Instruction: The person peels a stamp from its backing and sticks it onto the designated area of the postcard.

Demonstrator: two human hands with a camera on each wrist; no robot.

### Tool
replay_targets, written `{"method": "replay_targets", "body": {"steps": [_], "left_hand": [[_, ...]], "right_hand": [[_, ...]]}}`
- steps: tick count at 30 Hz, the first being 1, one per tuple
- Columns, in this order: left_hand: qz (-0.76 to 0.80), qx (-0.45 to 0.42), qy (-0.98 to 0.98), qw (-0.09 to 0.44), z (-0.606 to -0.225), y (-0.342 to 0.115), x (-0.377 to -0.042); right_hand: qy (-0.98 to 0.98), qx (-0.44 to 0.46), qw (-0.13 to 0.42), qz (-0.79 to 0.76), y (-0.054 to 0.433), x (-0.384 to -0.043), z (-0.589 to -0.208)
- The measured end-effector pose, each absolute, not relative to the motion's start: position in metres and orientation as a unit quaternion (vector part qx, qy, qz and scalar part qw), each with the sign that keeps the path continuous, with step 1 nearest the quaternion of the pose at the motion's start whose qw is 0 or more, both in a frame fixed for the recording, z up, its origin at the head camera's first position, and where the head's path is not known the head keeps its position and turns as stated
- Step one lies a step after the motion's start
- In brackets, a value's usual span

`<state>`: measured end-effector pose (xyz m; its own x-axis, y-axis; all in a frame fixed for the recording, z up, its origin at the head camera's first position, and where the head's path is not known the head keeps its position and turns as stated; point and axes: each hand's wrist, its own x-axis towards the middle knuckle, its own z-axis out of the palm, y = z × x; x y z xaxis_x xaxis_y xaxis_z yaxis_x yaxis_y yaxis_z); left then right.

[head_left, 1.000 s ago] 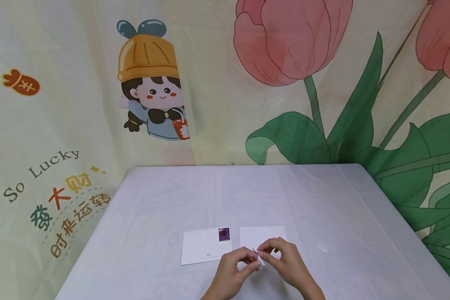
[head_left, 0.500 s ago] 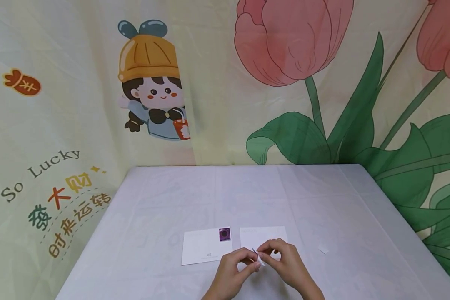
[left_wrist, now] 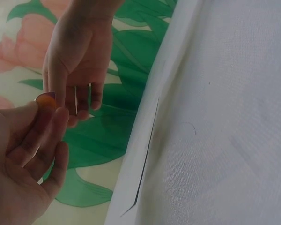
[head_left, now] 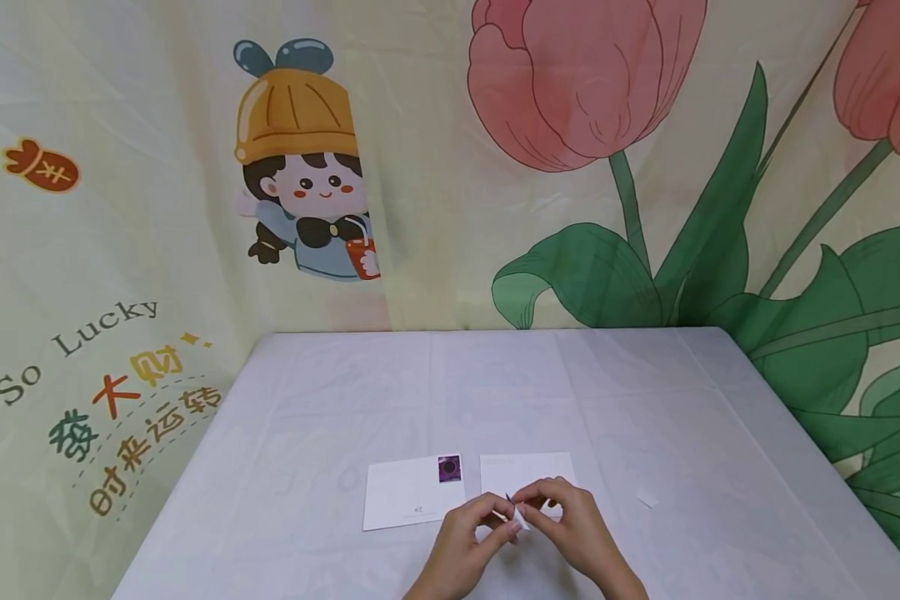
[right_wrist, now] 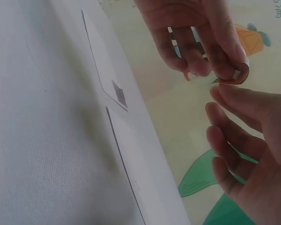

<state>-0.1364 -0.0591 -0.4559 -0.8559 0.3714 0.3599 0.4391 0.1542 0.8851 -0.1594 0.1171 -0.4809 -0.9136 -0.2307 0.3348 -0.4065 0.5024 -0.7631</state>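
Observation:
Between my two hands, over the near part of the table, is a small stamp (left_wrist: 47,100), orange and purple on one face and white on the other. My left hand (head_left: 468,537) pinches its lower part between thumb and fingers. At its upper edge, my right hand (head_left: 566,518) pinches it with thumb and index finger. The stamp bends into a curve in the right wrist view. Behind my hands lies a white card (head_left: 525,472), partly covered by my right hand. Beside it, another white card (head_left: 397,493) bears a purple stamp (head_left: 449,469) in its top right corner.
A small white paper scrap (head_left: 647,502) lies to the right of my right hand. The table (head_left: 495,383) has a white cloth cover. Behind it hangs a printed curtain (head_left: 435,167) with tulips and a cartoon figure.
My hands stay in nearly the same place with the stamp between them. Their fingertips shift only slightly, and the cards and paper scrap lie as before.

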Motion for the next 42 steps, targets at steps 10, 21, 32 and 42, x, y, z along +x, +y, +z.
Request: {"method": "replay_targets", "body": {"steps": [10,21,32,42], "left_hand": [[-0.594,-0.272,-0.756,0.031,-0.454,-0.058,-0.136],[-0.597,-0.257,-0.759,0.027,-0.454,-0.059,-0.136],[-0.575,-0.246,-0.778,0.062,-0.451,-0.060,-0.136],[-0.536,-0.255,-0.793,0.135,-0.464,-0.055,-0.138]], "right_hand": [[-0.841,0.202,0.130,0.485,0.120,-0.159,-0.478],[-0.819,0.261,0.136,0.492,0.125,-0.159,-0.477],[-0.808,0.271,0.115,0.510,0.125,-0.156,-0.478],[-0.807,0.273,0.109,0.511,0.125,-0.155,-0.474]]}}
